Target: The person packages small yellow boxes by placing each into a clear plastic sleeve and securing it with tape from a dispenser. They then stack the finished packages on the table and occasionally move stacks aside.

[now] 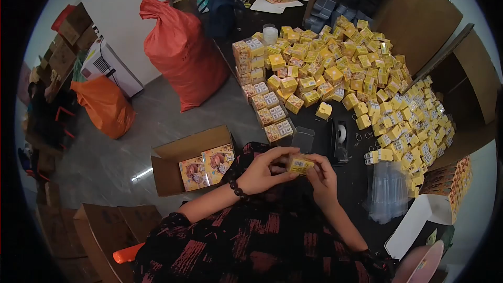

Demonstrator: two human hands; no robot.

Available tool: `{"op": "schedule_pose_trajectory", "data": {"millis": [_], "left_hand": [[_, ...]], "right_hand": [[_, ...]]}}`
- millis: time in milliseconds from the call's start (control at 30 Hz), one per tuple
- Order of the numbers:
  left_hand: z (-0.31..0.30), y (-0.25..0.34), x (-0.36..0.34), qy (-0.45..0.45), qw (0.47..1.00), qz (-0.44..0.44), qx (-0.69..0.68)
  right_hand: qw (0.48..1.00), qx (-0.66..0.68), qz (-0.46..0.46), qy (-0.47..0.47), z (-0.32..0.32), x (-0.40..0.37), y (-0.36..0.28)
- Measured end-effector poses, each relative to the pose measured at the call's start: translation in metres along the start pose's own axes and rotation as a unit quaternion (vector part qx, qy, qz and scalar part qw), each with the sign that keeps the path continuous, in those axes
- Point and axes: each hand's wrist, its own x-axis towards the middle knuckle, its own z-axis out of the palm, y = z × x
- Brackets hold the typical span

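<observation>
Left hand [270, 170] and right hand [322, 181] both grip a small yellow box [299, 164], fingers closed on its sides, above the near edge of the black table [352, 188], beside the clear case [303, 139].

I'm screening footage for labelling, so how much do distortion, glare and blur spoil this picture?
Head view: black fisheye corners, with strong bending near the rim; one bright glare streak on the grey floor; left edge dark and soft; small yellow box recognisable, its fine print unreadable.
</observation>
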Motion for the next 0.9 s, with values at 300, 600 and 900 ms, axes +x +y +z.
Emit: {"op": "schedule_pose_trajectory", "data": {"millis": [300, 600, 900], "left_hand": [[0.004, -0.013, -0.007, 0.022, 0.999, 0.010, 0.030], [0.017, -0.011, -0.005, -0.024, 0.994, 0.004, 0.104], [0.017, 0.014, 0.002, -0.111, 0.973, 0.028, 0.201]], "right_hand": [[0.997, 0.033, -0.065, 0.007, 0.001, -0.002, 0.017], [0.998, -0.055, -0.040, 0.007, -0.007, -0.007, 0.003], [0.986, -0.135, -0.040, -0.093, -0.039, -0.007, -0.013]]}}
